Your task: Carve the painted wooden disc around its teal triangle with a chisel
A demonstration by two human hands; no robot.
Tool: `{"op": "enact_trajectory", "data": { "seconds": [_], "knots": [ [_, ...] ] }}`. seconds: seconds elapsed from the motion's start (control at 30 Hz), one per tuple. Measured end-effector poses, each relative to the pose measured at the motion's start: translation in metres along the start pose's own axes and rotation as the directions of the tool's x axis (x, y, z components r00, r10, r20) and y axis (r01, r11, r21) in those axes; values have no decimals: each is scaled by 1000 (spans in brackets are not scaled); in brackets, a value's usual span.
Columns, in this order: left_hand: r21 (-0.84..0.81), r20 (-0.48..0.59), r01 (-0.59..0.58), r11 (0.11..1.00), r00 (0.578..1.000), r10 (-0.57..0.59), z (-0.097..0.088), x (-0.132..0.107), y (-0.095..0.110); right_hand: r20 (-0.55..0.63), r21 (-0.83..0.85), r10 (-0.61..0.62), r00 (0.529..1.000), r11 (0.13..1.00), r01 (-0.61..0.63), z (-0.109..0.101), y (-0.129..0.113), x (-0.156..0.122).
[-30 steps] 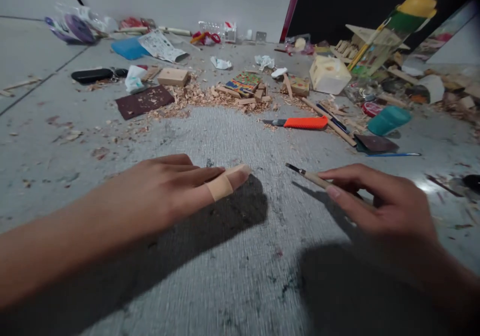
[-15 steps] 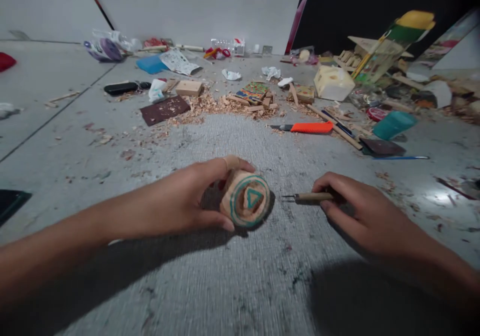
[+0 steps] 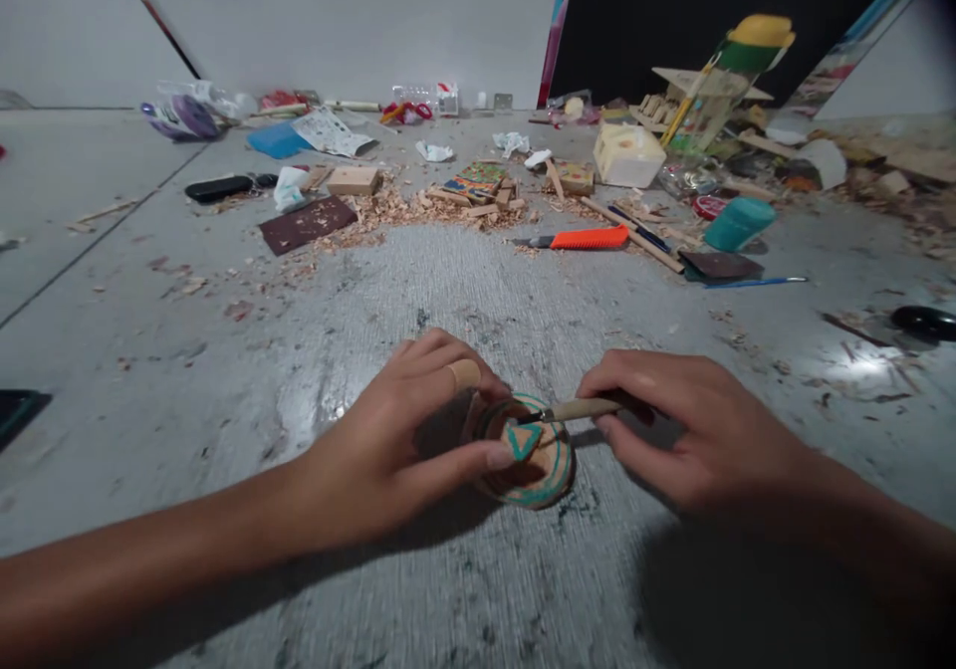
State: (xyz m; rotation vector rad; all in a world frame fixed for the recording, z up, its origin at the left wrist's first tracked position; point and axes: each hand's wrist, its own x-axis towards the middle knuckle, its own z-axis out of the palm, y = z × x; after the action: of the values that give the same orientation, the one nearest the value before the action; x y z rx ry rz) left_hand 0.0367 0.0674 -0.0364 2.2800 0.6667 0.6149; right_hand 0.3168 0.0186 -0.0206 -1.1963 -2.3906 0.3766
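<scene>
A round carved wooden piece (image 3: 554, 465) with green rings and a raised green-edged triangle rests on the grey floor. My left hand (image 3: 425, 430), a tan bandage round one finger, grips it from the left, its thumb lying over the carved face beside the triangle. In my right hand (image 3: 679, 430) is a wood-carving tool (image 3: 583, 408) with a pale wooden handle, pinched between thumb and fingers. Its dark metal tip lies over the hollow just above the triangle; whether it touches the wood I cannot tell.
An orange utility knife (image 3: 590, 238) lies beyond my hands, near wood shavings (image 3: 403, 209) and a brown sandpaper sheet (image 3: 306, 224). To the right are a teal object (image 3: 739, 224) and a thin blue-handled tool (image 3: 754, 282). A white wall (image 3: 336, 22) stands behind.
The carving tool has come left, from beside the wooden piece to over its carved face. The piece now lies flatter and lower in view, and my left thumb has moved onto its face.
</scene>
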Motion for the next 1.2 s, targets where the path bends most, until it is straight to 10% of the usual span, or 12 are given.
{"op": "enact_trajectory", "data": {
  "seconds": [0.27,0.47,0.73,1.2],
  "knots": [
    [61,-166,21,998,986,-10,2,-1,2,-20,-9,-36,999,999,36,5,-3,-1],
    [111,-440,171,979,892,-106,-5,-3,-23,3,-30,47,999,998,-47,5,3,-1],
    [279,119,-72,958,992,40,0,-4,-19,32,-19,6,999,1000,-5,4,5,1],
    [128,218,-233,964,955,202,-7,-3,-24,-80,-51,-75,994,996,71,-1,6,-2]
  ]
}}
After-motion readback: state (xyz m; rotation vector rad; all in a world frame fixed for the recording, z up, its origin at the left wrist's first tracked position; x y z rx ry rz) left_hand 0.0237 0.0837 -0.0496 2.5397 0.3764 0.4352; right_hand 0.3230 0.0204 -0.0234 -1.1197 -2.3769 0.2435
